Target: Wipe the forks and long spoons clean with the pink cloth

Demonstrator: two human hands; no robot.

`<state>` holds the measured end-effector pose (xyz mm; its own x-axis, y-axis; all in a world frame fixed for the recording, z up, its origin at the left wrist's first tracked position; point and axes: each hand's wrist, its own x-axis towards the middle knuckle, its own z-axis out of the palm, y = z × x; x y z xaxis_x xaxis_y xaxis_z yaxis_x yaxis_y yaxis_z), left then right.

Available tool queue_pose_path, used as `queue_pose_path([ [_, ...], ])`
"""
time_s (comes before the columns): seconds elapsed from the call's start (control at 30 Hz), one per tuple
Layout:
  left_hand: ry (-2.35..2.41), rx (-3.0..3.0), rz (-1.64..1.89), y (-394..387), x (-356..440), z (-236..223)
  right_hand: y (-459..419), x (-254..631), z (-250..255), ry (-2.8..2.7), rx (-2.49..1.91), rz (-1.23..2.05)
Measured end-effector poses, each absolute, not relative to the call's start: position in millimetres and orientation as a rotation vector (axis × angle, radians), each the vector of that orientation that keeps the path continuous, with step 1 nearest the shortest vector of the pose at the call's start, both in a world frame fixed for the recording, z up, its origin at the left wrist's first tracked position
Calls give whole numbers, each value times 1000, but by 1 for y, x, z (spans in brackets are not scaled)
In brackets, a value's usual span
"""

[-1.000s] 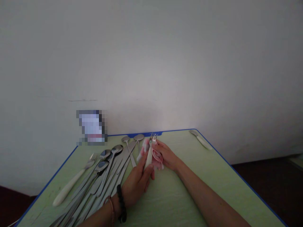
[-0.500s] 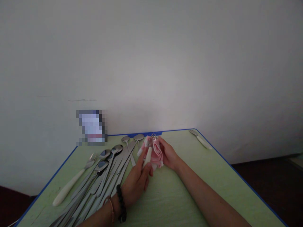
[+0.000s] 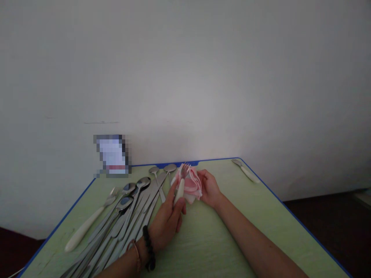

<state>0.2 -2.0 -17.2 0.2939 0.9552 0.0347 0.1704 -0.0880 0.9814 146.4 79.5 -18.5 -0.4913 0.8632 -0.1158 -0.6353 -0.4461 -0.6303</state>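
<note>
My left hand (image 3: 169,212) is closed around the pale handle of a fork (image 3: 181,186), whose metal tines point up and away from me. Behind the fork is a folded pink and white cloth (image 3: 193,185). My right hand (image 3: 211,189) grips the right edge of this cloth, its fingers curled and partly hidden by the folds. To the left of my left hand lies a pile of spoons (image 3: 142,183) and flat-handled metal cutlery (image 3: 136,220). Another pale-handled fork (image 3: 87,227) rests at the pile's left side.
A pale-handled fork (image 3: 246,171) lies by the far right corner of the green table (image 3: 220,247), which has a blue edge. A blurred-out device with a lit screen (image 3: 113,154) stands at the back left. A plain wall (image 3: 185,77) rises behind the table.
My right hand has shifted slightly right with the cloth, and more of the fork's head shows in front of it. My left hand keeps its hold on the handle, nearly still.
</note>
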Motion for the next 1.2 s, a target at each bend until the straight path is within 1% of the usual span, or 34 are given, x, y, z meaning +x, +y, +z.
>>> queue_pose_path([
  [0.13,1102,1497,939,-1,0,-17,78,145,-22,-669,-583,2062],
  [0.3,1104,1484,931,-2,1,-17,75,143,-22,-751,-664,2017],
  [0.6,1090,1461,944,-2,1,-21,76,141,-17,-694,-617,2046],
  [0.93,1161,1450,945,-2,2,-17,74,141,-15,-760,-517,2178],
  [1.2,1229,1518,905,-3,2,-11,73,141,-13,-748,-559,2154],
])
